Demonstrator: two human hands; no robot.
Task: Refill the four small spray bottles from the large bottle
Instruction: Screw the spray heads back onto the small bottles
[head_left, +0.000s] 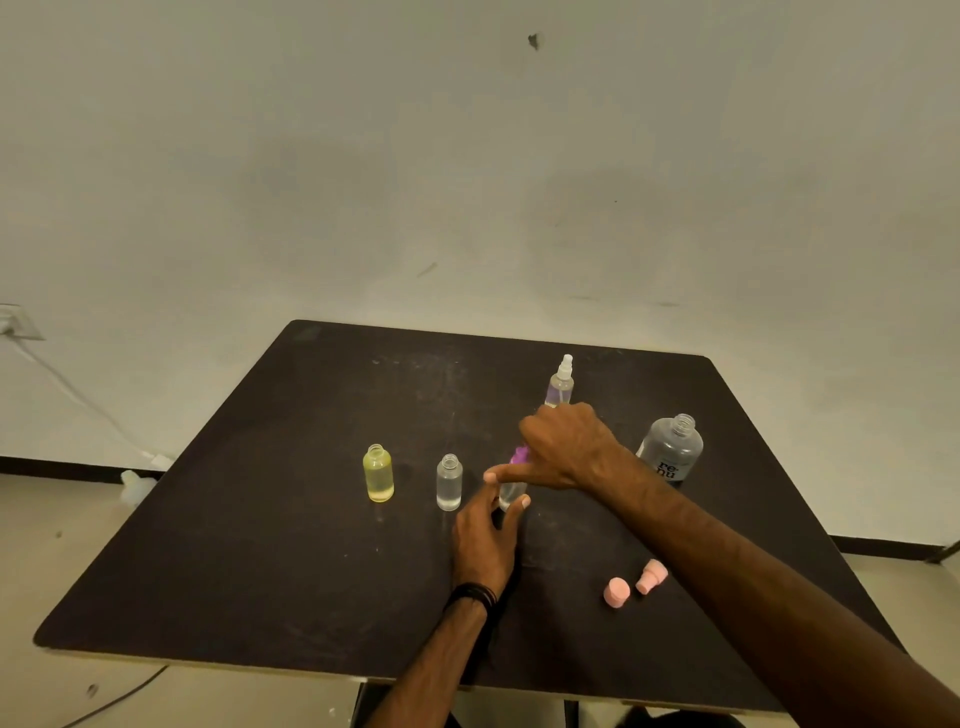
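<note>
Everything is set on the table (260, 571). Taking the large bottle (670, 449) as landmark: a capped spray bottle (560, 384) is placed behind it to the left, three small bottles (378, 473) (449, 482) (513, 491) are lined up farther left, and two caps (616, 592) (651, 576) are laid nearer the front edge

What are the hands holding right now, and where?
Left hand grips the lower body of a small clear bottle; right hand is on its purple top.
</note>
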